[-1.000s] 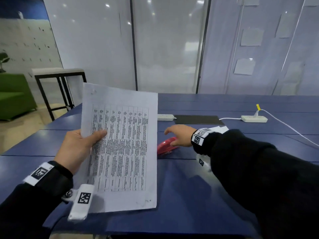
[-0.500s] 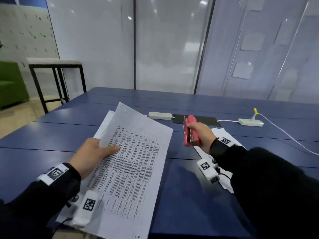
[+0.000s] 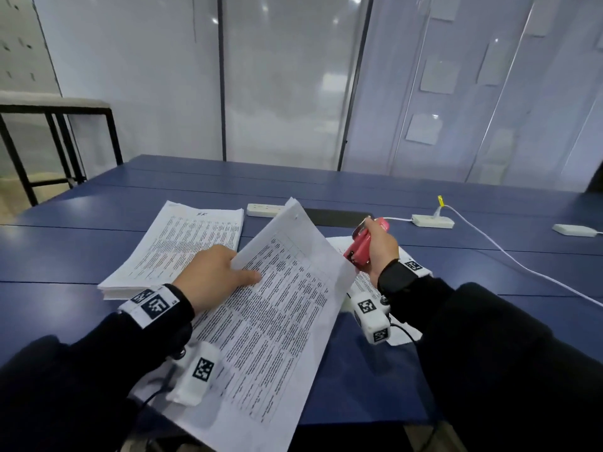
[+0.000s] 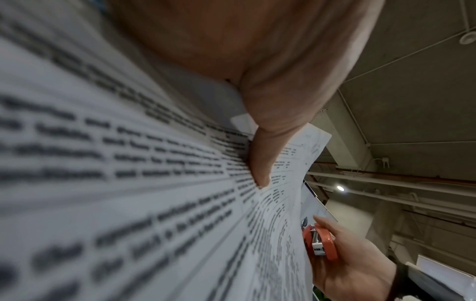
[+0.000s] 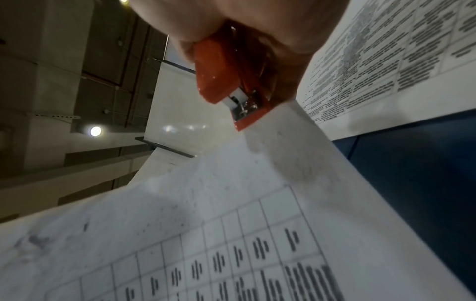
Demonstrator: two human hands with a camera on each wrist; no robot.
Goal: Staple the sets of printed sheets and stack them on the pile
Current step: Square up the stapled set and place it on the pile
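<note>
Gripping red stapler point(image 3: 360, 247), right hand point(image 3: 381, 247) beside sheets point(image 3: 277, 308) pinched by left hand point(image 3: 208, 277).

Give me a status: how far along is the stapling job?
Done: a thick pile of printed sheets lies on the blue table. In hand: the left hand pinches a loose printed set, and the right hand grips the small red stapler beside its edge, not yet on it. Left: staple, stack it; more white sheets wait under the right wrist.
</note>
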